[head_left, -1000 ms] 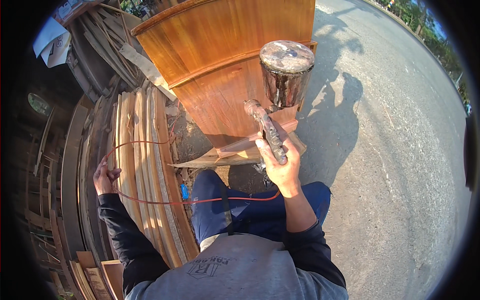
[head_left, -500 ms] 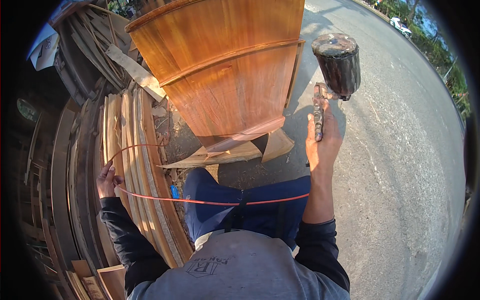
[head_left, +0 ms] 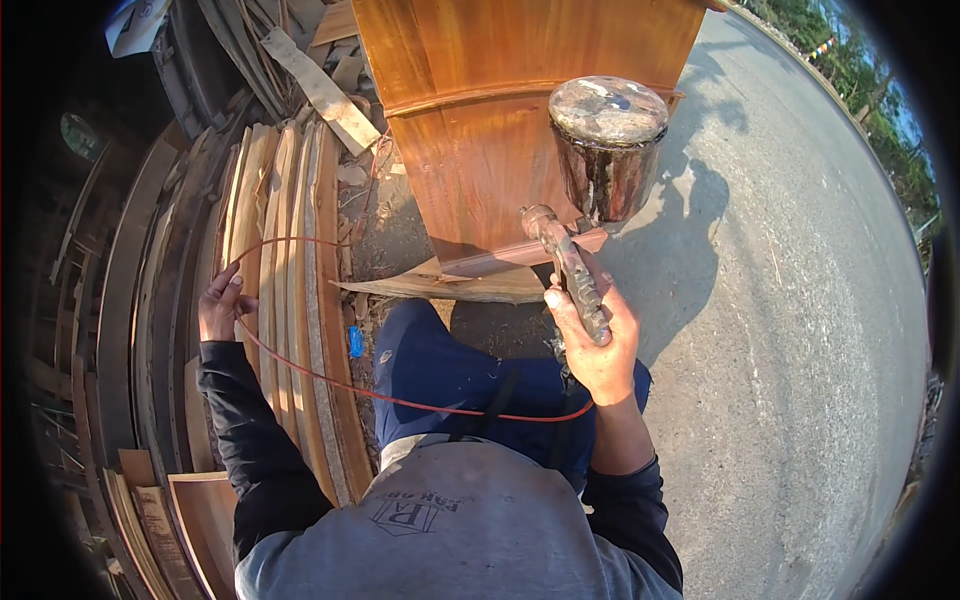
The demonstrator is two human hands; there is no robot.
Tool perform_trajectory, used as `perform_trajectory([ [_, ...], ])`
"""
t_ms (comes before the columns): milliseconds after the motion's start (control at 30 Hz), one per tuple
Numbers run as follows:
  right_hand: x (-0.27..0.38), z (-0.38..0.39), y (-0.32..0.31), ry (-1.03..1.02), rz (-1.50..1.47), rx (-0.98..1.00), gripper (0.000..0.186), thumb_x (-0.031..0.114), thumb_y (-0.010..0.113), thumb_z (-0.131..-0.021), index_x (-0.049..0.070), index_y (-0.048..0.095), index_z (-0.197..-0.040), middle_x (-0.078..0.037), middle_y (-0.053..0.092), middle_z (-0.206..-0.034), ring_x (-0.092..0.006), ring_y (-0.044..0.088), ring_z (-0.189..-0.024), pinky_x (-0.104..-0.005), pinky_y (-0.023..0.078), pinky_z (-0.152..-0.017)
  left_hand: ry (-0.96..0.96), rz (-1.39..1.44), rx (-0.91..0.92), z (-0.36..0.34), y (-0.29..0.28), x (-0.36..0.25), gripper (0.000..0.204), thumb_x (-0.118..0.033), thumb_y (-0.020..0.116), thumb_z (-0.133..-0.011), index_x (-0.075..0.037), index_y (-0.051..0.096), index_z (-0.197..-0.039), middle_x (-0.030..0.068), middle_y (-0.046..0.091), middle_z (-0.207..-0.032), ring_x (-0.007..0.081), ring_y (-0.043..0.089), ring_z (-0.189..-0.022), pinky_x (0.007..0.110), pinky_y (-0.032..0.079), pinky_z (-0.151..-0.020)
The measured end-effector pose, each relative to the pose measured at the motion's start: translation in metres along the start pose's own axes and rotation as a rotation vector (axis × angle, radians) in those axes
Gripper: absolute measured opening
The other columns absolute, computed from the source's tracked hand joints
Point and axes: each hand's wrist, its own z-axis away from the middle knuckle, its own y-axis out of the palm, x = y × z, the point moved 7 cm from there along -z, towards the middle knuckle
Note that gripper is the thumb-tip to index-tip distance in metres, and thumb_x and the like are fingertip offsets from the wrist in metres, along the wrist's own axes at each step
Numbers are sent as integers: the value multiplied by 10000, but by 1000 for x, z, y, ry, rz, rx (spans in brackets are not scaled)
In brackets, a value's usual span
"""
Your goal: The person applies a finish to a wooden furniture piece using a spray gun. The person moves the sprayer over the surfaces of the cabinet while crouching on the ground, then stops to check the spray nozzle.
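Observation:
My right hand [head_left: 604, 345] is closed round the handle of a stained spray gun [head_left: 568, 270]. Its paint-smeared cup [head_left: 608, 150] sits on top, lid upward, in front of the wooden furniture piece. At the left, my left hand [head_left: 222, 305] pinches a thin red air hose [head_left: 400, 402], which sags across my lap toward my right wrist. Glossy orange-brown finish covers the tall wooden panel [head_left: 480, 165] ahead, crossed by a curved moulding. The panel's lower part looks paler, and the cup and gun hide some of its right side.
Long rough boards [head_left: 290, 300] lie stacked along the left. A curved wood offcut [head_left: 450, 282] is beneath the panel's base, and a blue scrap [head_left: 356, 342] lies by my knee. Grey paved road [head_left: 800, 350] stretches along the right.
My right hand and the spray gun have swung left and nearer to me, from over the road to before the panel. My left hand still holds the hose, slightly higher in view.

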Motion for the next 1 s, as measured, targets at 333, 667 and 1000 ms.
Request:
perform_trajectory([
  [333, -11, 9, 18, 173, -333, 136, 443, 50, 769, -907, -43, 617, -1312, -105, 726, -1093, -132, 699, -936, -280, 552, -845, -1, 28, 30, 3, 3, -6, 513, -239, 684, -967, 50, 581, -1377, 89, 690, -681, 146, 669, -560, 252, 553, -572],
  [667, -26, -11, -67, 120, 172, -224, 411, 83, 741, -926, -21, 632, -1308, -117, 737, -1059, -127, 673, -904, -284, 538, -818, 18, -64, 88, -15, 12, 20, 534, -231, 679, -972, 49, 553, -1409, 74, 700, -712, 132, 661, -555, 252, 518, -539],
  [1000, -38, -25, -127, -37, 506, -463, 444, 81, 732, -920, -33, 616, -1334, -178, 741, -1001, -164, 702, -893, -303, 539, -804, -179, -601, 246, 15, 24, 86, 560, -129, 705, -892, -46, 570, -1429, 169, 710, -1064, 217, 708, -704, 323, 570, -652],
])
